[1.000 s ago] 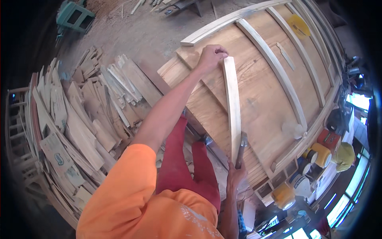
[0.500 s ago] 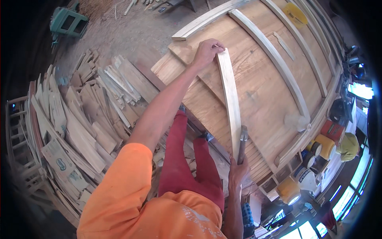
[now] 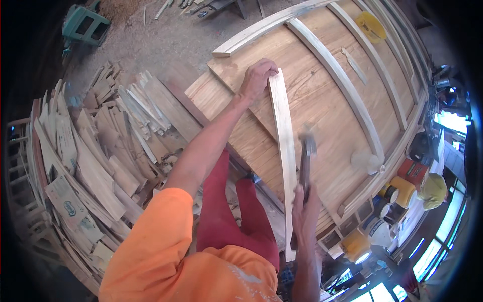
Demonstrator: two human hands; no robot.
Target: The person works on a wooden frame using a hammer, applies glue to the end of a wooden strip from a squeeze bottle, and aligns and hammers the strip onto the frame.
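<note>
Pinching a wooden strip (image 3: 283, 116) near the left edge of the surface (image 3: 334, 151), the left hand (image 3: 259, 80) is closed — the right hand (image 3: 306, 214), fingers wrapped round, grips a hammer (image 3: 305, 166).

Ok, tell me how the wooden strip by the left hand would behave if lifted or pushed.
The wooden strip is probably stiff, being solid-looking timber, and likely light for its length, since it looks slim. Its squared edges suggest it would slide rather than roll.
</note>
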